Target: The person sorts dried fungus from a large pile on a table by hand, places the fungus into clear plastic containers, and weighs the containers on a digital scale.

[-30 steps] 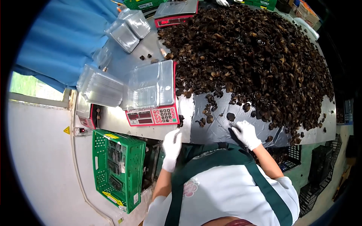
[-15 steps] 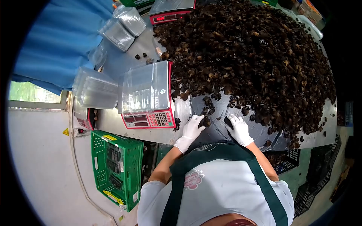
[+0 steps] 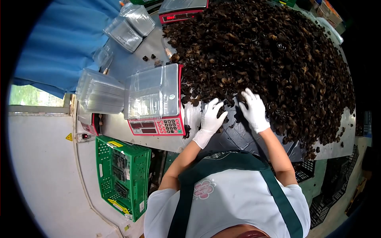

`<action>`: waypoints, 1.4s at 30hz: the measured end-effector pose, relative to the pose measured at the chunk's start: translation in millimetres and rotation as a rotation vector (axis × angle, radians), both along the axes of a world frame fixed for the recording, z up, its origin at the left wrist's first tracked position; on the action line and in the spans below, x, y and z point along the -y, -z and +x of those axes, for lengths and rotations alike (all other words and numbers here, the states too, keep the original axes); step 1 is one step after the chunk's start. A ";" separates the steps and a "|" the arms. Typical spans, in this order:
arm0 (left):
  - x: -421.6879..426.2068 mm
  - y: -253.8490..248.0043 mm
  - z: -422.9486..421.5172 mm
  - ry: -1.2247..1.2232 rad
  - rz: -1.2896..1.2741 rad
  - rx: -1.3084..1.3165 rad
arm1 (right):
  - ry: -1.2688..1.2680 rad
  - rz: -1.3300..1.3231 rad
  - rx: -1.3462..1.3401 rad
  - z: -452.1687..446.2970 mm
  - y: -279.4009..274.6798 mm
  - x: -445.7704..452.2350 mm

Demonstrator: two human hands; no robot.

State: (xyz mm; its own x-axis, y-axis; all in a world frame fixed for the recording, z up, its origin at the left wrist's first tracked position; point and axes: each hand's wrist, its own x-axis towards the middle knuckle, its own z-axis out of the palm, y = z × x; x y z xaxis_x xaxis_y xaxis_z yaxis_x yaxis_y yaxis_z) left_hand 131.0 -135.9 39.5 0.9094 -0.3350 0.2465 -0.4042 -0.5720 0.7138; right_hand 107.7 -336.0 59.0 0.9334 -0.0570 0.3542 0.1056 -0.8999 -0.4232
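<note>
A broad heap of dark brown wood ear mushrooms (image 3: pixel 270 59) covers most of the metal table (image 3: pixel 115 125). My left hand (image 3: pixel 212 118), in a white glove, lies at the near edge of the heap with its fingers apart and the thumb out to the right. My right hand (image 3: pixel 254 111), gloved as well, reaches a little farther into the edge, fingers spread over the mushrooms. Nothing shows in either grasp, though the palms are hidden. A few loose mushrooms lie between the two hands on the dark sheeting (image 3: pixel 234 133).
Left of my hands stands a red digital scale (image 3: pixel 156 126) carrying clear plastic trays (image 3: pixel 147 95). More stacked trays (image 3: pixel 101 93) sit beside it. A second scale (image 3: pixel 180 16) is at the back. Below the table's left edge is a green crate (image 3: pixel 123 178); black crates (image 3: pixel 329 194) stand lower right.
Both hands have moved forward from the near table edge to the heap, and their fingers have spread. The dark pieces seen at my fingers earlier no longer show there.
</note>
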 end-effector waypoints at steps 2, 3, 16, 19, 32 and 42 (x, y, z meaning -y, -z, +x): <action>2.8 6.2 12.7 0.029 0.182 0.061 | 0.012 -0.021 0.069 26.5 -8.8 1.8; 7.8 3.9 15.9 0.022 0.297 0.073 | 0.017 -0.030 0.036 38.7 -11.8 2.1; 1.4 31.9 -19.0 0.323 0.380 0.081 | -0.130 -0.205 -0.019 12.3 31.7 -8.5; -11.7 27.9 -32.3 0.333 0.368 0.088 | -0.193 -0.158 -0.122 -25.8 35.6 -13.2; -13.9 15.0 57.2 -0.143 0.202 0.199 | 0.064 0.021 0.097 14.7 -4.5 13.3; 4.3 15.0 90.3 -0.186 0.786 -0.062 | -0.147 -0.175 -0.255 -21.2 35.6 -27.6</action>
